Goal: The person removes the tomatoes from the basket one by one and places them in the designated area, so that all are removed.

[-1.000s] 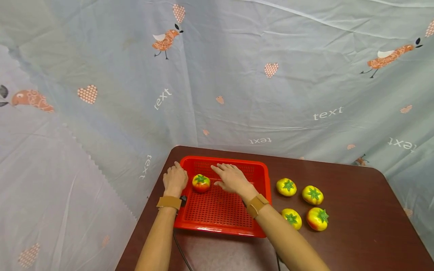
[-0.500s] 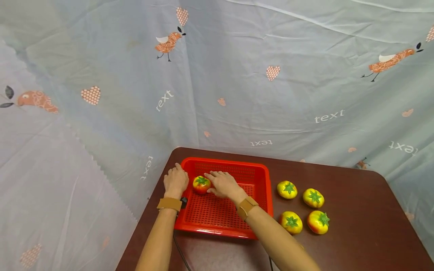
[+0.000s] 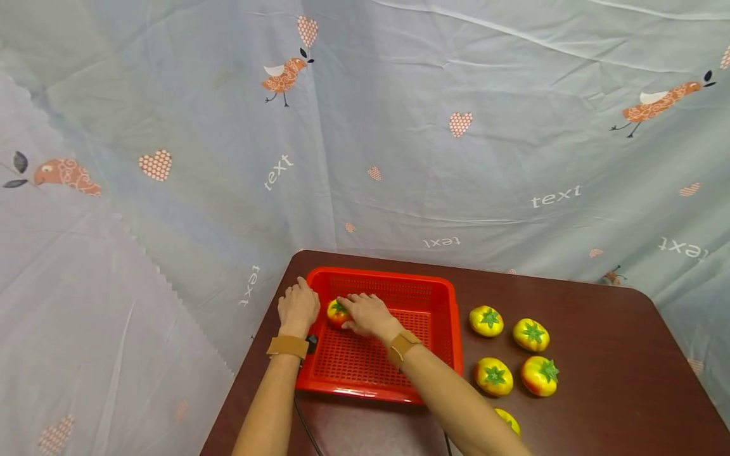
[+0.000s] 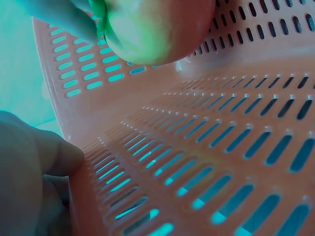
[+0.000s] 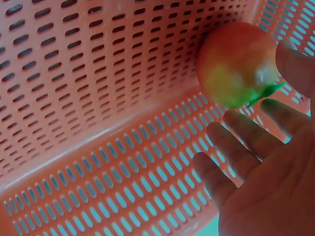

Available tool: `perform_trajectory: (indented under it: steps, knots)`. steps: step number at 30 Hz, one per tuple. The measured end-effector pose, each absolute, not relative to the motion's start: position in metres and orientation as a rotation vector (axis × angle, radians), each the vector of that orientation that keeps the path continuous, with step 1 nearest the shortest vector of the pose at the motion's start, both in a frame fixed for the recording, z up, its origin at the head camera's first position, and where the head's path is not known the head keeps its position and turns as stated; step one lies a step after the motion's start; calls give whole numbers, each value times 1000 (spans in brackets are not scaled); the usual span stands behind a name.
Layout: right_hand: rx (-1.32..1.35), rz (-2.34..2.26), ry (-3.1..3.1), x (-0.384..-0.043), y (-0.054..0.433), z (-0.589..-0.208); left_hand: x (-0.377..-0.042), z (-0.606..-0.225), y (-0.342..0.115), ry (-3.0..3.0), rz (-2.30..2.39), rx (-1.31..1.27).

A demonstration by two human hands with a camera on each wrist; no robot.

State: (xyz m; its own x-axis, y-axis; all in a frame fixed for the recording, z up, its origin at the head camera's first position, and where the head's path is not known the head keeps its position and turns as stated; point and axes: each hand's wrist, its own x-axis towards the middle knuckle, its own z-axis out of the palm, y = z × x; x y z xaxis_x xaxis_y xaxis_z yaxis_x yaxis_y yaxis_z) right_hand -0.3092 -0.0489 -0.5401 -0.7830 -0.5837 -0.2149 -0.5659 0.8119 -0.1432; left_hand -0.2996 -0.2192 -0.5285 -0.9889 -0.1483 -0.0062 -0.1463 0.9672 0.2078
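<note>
A red plastic basket point(image 3: 373, 383) with slotted walls stands on the table. Its left rim is gripped by my left hand point(image 3: 299, 309), the thumb point(image 4: 66, 155) showing at the edge in the left wrist view. Inside, near the left wall, sits a yellow-and-red tomato point(image 3: 336, 316) with a green leafy top. My right hand point(image 3: 371, 316) reaches over the tomato's right side and partly hides it. In the right wrist view the fingers point(image 5: 236, 150) are spread and fairly straight beside the tomato point(image 5: 236, 64); the thumb lies at its edge. Whether they touch it I cannot tell.
Several similar tomatoes point(image 3: 493, 377) lie on the dark brown table point(image 3: 616, 367) right of the basket, one partly hidden by my right forearm. A printed curtain point(image 3: 399, 126) hangs behind and to the left. Black cables point(image 3: 305, 424) run from both wrists.
My right hand has moved left and down inside the basket, from beside the tomato to over its right side. The left hand has stayed on the rim.
</note>
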Motion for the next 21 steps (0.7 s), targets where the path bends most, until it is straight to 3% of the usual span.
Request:
perform_trajectory:
  steps: [21]
  knots:
    - [-865, 15, 2809, -313, -77, -553, -300, -530, -220, -3101, -356, 238]
